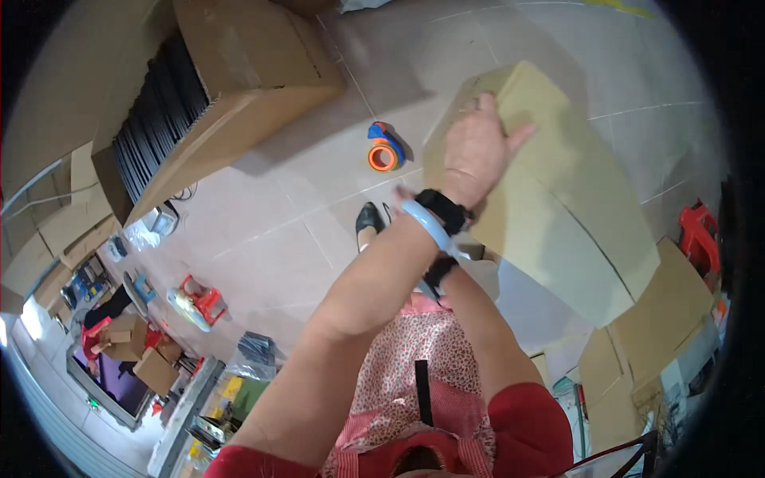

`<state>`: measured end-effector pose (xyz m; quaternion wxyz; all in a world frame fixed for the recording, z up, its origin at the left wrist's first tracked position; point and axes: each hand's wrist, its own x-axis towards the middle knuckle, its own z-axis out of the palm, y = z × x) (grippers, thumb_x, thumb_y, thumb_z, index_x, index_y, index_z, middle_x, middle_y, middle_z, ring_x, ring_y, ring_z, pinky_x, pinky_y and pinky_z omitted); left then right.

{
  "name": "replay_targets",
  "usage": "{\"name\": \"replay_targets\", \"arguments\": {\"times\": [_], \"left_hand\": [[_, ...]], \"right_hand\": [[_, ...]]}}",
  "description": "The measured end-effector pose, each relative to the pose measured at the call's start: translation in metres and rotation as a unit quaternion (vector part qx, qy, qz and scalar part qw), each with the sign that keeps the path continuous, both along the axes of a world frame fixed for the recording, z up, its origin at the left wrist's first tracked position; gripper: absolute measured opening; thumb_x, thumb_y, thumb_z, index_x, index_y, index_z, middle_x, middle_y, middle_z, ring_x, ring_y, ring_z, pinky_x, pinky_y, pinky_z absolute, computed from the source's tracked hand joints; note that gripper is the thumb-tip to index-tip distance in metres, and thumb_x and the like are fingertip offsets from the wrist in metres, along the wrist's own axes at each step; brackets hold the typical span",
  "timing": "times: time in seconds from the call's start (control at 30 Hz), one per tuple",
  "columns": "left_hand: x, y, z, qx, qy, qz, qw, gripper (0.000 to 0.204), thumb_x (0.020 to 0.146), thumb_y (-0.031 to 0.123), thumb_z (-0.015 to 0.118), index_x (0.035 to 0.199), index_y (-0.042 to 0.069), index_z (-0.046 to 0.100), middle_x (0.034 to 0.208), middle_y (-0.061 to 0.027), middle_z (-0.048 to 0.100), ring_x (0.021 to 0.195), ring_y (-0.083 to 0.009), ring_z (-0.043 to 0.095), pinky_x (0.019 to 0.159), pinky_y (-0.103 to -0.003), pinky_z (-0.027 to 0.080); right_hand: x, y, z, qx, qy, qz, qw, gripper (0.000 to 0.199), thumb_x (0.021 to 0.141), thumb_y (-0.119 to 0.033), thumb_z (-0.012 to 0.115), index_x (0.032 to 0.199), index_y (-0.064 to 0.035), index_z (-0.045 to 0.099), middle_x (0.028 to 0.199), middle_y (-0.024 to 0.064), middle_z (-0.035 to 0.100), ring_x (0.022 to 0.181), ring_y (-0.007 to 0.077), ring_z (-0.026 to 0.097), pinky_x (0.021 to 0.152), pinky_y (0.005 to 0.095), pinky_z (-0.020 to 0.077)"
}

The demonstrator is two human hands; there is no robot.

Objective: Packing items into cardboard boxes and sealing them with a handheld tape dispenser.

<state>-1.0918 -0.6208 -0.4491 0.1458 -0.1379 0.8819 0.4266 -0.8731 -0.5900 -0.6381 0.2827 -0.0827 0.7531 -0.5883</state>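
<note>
A closed tan cardboard box [558, 183] stands on the tiled floor before me, a dark seam running along its upper face. My left hand [476, 147] lies on its left edge, thumb spread away from the other fingers, palm down. My arms cross, the left one above. Most of my right hand [402, 193] is hidden behind my left wrist; only a blurred bit shows beside the box's left side, and I cannot see what it touches. Left of the box, a blue and orange tape dispenser [383, 151] rests on the floor.
At upper left, a large open carton [263, 72] holds stacked dark thin sheets [163, 111]. Flattened cardboard [661, 311] and a red plastic stool [699, 239] are at right. Another red stool [209, 301] stands at left. Farther left, another person [94, 344] is near small boxes.
</note>
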Motion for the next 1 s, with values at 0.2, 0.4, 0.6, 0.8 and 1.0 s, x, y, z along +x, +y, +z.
{"name": "replay_targets", "arguments": {"times": [0.2,0.4,0.6,0.8,1.0], "left_hand": [[0.007,-0.026,-0.037,0.068,0.041,-0.033,0.996,0.057,0.073,0.034,0.069,0.107,-0.005,0.043,0.1,-0.024,0.053,0.088,-0.0371,0.058,0.075,-0.042,0.049],[0.006,0.008,-0.038,0.028,0.176,-0.005,0.984,0.057,0.077,0.041,0.067,0.1,-0.006,0.044,0.091,-0.0272,0.058,0.083,-0.0385,0.061,0.067,-0.043,0.05],[0.006,0.004,-0.028,-0.004,0.094,-0.077,0.993,0.054,0.078,0.043,0.065,0.098,-0.004,0.048,0.084,-0.0213,0.061,0.079,-0.0368,0.062,0.067,-0.042,0.05],[0.002,-0.009,-0.015,-0.043,0.007,-0.06,0.997,0.056,0.082,0.047,0.061,0.106,-0.002,0.047,0.089,-0.0244,0.063,0.083,-0.0414,0.061,0.072,-0.048,0.048],[0.007,0.006,-0.007,-0.182,-0.094,-0.008,0.979,0.058,0.085,0.057,0.047,0.105,0.003,0.049,0.092,-0.0227,0.064,0.089,-0.0419,0.059,0.076,-0.05,0.045]], "right_hand": [[-0.075,-0.109,-0.115,0.373,0.065,-0.029,0.925,0.062,0.077,-0.032,0.064,0.127,-0.0022,0.041,0.12,0.0229,0.048,0.111,0.0379,0.048,0.088,0.0453,0.044],[-0.106,-0.07,-0.16,0.459,-0.027,0.073,0.885,0.042,0.074,-0.028,0.066,0.108,-0.0056,0.057,0.109,0.0164,0.055,0.101,0.0342,0.056,0.082,0.0451,0.0475],[0.0,0.01,-0.035,0.139,0.222,-0.048,0.964,0.039,0.069,-0.029,0.065,0.102,-0.008,0.062,0.106,0.0129,0.061,0.093,0.0326,0.058,0.082,0.0413,0.0458],[0.023,0.187,0.213,-0.028,-0.389,-0.085,0.917,0.067,0.071,-0.014,0.064,0.131,-0.0005,0.039,0.119,0.0109,0.054,0.111,0.0213,0.053,0.095,0.036,0.0418],[0.101,0.463,0.334,0.122,-0.155,-0.526,0.828,0.041,0.083,-0.007,0.059,0.123,-0.0064,0.049,0.109,0.0052,0.058,0.096,0.0174,0.057,0.086,0.0344,0.0479]]}}
